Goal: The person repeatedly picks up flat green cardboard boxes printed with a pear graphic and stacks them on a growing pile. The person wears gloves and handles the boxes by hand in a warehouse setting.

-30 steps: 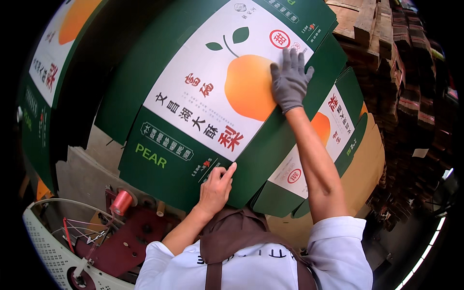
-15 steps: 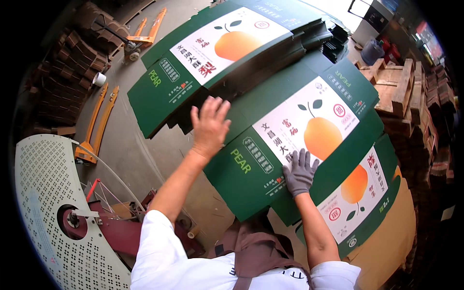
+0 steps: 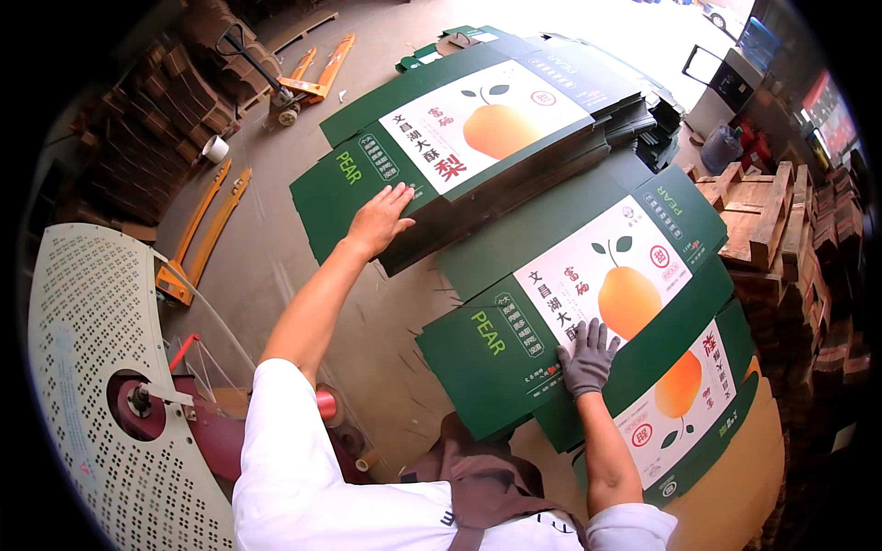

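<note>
My bare left hand (image 3: 381, 220) reaches to the near edge of a stack of flat green printed cartons (image 3: 344, 197). Its fingers lie stretched over the edge of the top carton, with nothing gripped that I can see. My right hand (image 3: 590, 358), in a grey glove, rests palm down with fingers spread on another flat carton (image 3: 487, 386). That carton is green with a white panel showing an orange-yellow pear. Partly beneath it, on the right, lies a further carton (image 3: 643, 418) with its print turned the other way, over plain brown cardboard (image 3: 735, 477).
A perforated pale metal guard (image 3: 83, 331) over dark red machinery (image 3: 220, 432) stands at the left. Beyond it are an orange pallet jack (image 3: 207, 230), another pallet jack (image 3: 317, 78) and stacked brown cardboard (image 3: 147, 119). Wooden pallets (image 3: 763, 216) stand at the right.
My left hand has gone from above the gap between the cartons to the stack's near edge. My right hand stays on its carton. The whole view has shifted slightly.
</note>
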Demonstrator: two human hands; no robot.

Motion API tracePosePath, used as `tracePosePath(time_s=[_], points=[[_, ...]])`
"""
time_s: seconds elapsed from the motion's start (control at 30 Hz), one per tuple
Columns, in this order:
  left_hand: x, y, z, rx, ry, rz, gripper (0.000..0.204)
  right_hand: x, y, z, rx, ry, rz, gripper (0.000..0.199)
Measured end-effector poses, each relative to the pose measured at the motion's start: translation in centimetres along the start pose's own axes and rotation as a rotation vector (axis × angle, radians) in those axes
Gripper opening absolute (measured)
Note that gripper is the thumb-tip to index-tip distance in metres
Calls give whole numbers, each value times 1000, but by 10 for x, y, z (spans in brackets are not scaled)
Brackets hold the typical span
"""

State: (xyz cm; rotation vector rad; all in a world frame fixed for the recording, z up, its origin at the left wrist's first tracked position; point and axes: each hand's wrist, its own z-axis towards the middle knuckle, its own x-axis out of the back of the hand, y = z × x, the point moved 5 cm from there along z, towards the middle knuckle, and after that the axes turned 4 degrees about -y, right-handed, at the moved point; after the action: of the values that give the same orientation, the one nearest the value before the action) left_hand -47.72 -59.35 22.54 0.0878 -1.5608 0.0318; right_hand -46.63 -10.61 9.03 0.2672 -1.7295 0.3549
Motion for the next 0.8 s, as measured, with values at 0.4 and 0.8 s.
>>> tracePosePath(time_s=[0.4,0.8], points=[[68,63,-14,-275,-125,276,36,5,-3,1,-49,-11,113,76],[-10,339,-251,-579,102,-171,32,5,79,-72,-571,590,1991,39]])
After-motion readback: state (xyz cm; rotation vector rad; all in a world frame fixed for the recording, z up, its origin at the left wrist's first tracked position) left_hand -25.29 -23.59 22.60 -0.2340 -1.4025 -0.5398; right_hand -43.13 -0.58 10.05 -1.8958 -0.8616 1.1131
